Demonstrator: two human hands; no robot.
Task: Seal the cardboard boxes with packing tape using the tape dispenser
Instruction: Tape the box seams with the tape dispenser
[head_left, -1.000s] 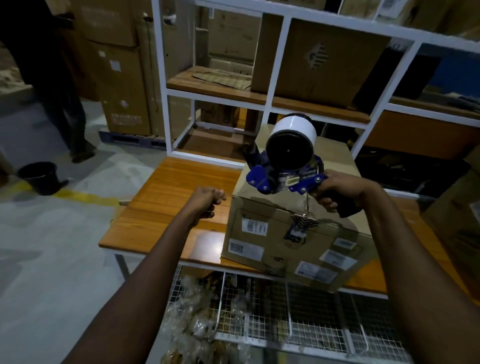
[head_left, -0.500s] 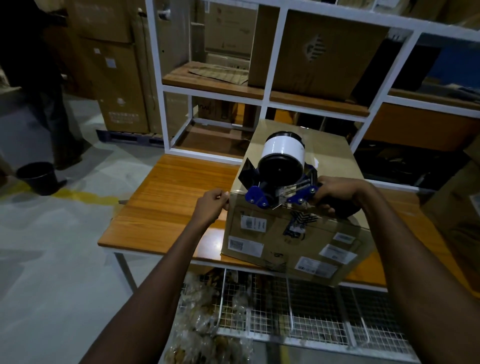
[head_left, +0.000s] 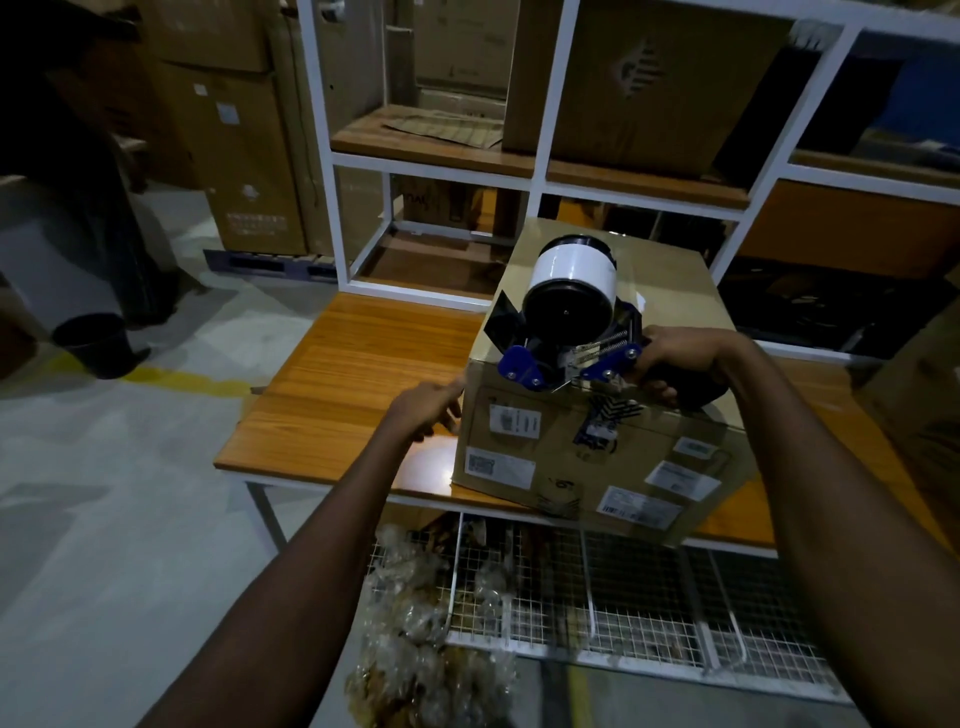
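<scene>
We clamp our right hand (head_left: 681, 362) round the tape dispenser (head_left: 567, 312) atop the cardboard box (head_left: 566, 452) at the front edge of the table (head_left: 353, 374), our straight-fingered left hand (head_left: 427, 411) touching its left side.

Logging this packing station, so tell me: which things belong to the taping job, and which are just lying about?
For the job: cardboard box, tape dispenser, right hand gripping it, left hand at the box's side.
Lying about: black bucket, plastic bags, shelved cartons.

Box labels (head_left: 514, 420) — nothing legible
</scene>
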